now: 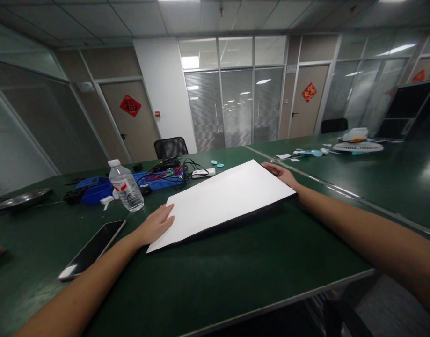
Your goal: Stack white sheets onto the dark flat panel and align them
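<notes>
A large blank white sheet of paper slants over the green table, with a dark strip along its near edge; I cannot tell if that is a backing or a shadow. My left hand grips its left end, thumb and a finger lying over the top face. At the far right corner my right hand holds the other end, its fingers partly hidden behind the edge. Left of the sheet stands a clear water bottle with a white cap. A dark-screened phone lies beside my left forearm.
Blue trays with tangled cables sit beyond the bottle. A white power strip lies behind the sheet. To the far right are a white fan and light-blue pieces. A metal pan rests at far left.
</notes>
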`<state>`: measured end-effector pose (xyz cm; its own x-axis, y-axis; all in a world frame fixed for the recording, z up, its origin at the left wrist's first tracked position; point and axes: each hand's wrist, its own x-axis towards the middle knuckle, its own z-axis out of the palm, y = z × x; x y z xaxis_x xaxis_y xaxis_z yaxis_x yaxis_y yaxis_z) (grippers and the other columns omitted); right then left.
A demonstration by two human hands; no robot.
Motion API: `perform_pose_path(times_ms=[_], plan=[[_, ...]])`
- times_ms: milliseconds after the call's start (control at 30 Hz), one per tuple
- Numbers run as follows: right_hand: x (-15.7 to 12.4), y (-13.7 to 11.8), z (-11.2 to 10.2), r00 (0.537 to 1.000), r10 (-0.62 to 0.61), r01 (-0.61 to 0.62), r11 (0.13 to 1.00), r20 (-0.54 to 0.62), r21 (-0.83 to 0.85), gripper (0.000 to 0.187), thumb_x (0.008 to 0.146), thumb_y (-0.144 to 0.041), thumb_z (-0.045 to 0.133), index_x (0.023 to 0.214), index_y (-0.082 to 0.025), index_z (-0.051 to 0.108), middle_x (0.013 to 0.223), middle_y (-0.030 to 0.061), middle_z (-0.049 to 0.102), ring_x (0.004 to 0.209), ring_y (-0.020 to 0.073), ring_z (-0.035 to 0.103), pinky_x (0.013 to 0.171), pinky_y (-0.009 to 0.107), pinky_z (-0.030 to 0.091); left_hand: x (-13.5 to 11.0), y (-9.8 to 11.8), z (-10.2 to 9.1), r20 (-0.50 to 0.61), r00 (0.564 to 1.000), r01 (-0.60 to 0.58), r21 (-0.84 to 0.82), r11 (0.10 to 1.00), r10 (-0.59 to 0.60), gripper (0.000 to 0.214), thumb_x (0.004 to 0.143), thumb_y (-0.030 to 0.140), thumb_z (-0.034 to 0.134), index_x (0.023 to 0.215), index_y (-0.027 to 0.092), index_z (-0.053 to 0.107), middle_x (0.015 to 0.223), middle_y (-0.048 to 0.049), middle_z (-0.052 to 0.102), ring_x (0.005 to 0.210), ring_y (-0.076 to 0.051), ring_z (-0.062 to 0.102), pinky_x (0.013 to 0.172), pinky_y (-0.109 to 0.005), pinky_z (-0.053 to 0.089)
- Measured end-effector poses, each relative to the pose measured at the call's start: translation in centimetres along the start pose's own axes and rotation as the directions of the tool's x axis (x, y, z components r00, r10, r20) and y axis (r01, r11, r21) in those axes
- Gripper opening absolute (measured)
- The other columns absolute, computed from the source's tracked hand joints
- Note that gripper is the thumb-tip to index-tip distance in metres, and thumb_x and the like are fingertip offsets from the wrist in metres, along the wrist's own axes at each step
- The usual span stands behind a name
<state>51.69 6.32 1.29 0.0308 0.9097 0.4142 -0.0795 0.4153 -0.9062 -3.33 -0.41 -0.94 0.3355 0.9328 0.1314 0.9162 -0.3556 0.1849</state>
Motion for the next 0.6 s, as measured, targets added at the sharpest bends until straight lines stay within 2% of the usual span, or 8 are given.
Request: perform_pose_path(times_ms=[67,133,200,267,333,467,533,600], plan=[[-0.5,0.0,0.5,1.0,0.023,-0.022,0.999,0.008,-0.026,0.061,0.057,-0.024,0.089,0.116,-0.027,0.075,0.138,0.005,0.066,0.127,0.0318,0.062,0.104,0.044,0.055,-0.1,0.2,-0.1,0.0,1.0,0.01,-0.017,1.0,-0.01,0.091,0.093,0.07,0.027,0.158,0.007,0.037,0.165,-0.0145,0.036,0.155,-0.031,0.027,0.128,-0.044,0.019],[-1.0,0.1,1.0,0.999,0.047,-0.046,0.998,0.027,-0.044,0.047,0.063,-0.033,0.086,0.108,-0.027,0.077,0.146,0.0038,0.06,0.119,0.0334,0.066,0.098,0.045,0.058,-0.1,0.2,-0.2,-0.003,1.0,0.028,-0.046,0.999,-0.028,0.091,0.091,0.07,0.03,0.157,0.008,0.039,0.165,-0.0146,0.036,0.155,-0.031,0.026,0.128,-0.044,0.018],[-1.4,0.3,1.5,0.999,-0.004,0.007,0.997,0.039,-0.08,0.032,0.067,-0.038,0.083,0.096,-0.026,0.078,0.154,0.0019,0.052,0.12,0.0334,0.065,0.096,0.044,0.057,0.1,0.1,-0.3,-0.012,0.998,0.06,-0.113,0.992,-0.061,0.09,0.088,0.069,0.037,0.154,0.009,0.043,0.164,-0.0145,0.038,0.154,-0.032,0.028,0.127,-0.044,0.02],[-1.6,0.5,1.8,0.995,-0.098,0.101,0.986,0.03,-0.134,0.024,0.066,-0.036,0.083,0.087,-0.025,0.077,0.156,0.0017,0.049,0.128,0.0331,0.06,0.1,0.041,0.054,0.3,-0.4,-0.5,-0.03,0.994,0.098,-0.219,0.971,-0.107,0.086,0.084,0.066,0.044,0.15,0.011,0.05,0.161,-0.0142,0.042,0.151,-0.033,0.036,0.125,-0.045,0.026],[-1.6,0.6,1.9,0.99,-0.143,0.14,0.976,-0.003,-0.169,0.022,0.067,-0.036,0.082,0.084,-0.024,0.077,0.153,0.0035,0.052,0.132,0.0327,0.056,0.103,0.04,0.051,0.7,-1.0,-0.9,-0.066,0.99,0.095,-0.334,0.938,-0.124,0.075,0.083,0.06,0.045,0.141,0.014,0.06,0.156,-0.0123,0.051,0.146,-0.033,0.045,0.123,-0.048,0.03],[-1.4,0.6,1.8,0.992,-0.088,0.068,0.978,-0.095,-0.196,0.021,0.073,-0.041,0.075,0.079,-0.021,0.075,0.145,0.0067,0.06,0.123,0.0322,0.062,0.1,0.042,0.051,1.0,-1.8,-1.8,-0.133,0.98,0.052,-0.536,0.842,-0.145,0.061,0.076,0.047,0.048,0.125,0.02,0.073,0.142,-0.0059,0.065,0.136,-0.035,0.056,0.121,-0.053,0.033],[-1.3,0.5,1.6,0.99,-0.067,0.038,0.974,-0.125,-0.224,0.022,0.074,-0.043,0.073,0.077,-0.021,0.075,0.139,0.0075,0.064,0.12,0.0317,0.064,0.101,0.043,0.051,0.7,-1.5,-2.2,-0.117,0.978,0.072,-0.597,0.799,-0.176,0.063,0.072,0.047,0.057,0.126,0.02,0.073,0.141,-0.0067,0.067,0.133,-0.037,0.059,0.117,-0.053,0.04],[-1.3,0.6,1.4,0.987,-0.042,0.005,0.971,-0.153,-0.238,0.024,0.076,-0.045,0.071,0.077,-0.021,0.075,0.132,0.0077,0.069,0.117,0.0313,0.065,0.102,0.045,0.05,0.2,-1.0,-2.5,-0.103,0.984,0.055,-0.592,0.804,-0.143,0.071,0.069,0.052,0.068,0.133,0.022,0.069,0.146,-0.008,0.063,0.134,-0.037,0.057,0.116,-0.052,0.042]])
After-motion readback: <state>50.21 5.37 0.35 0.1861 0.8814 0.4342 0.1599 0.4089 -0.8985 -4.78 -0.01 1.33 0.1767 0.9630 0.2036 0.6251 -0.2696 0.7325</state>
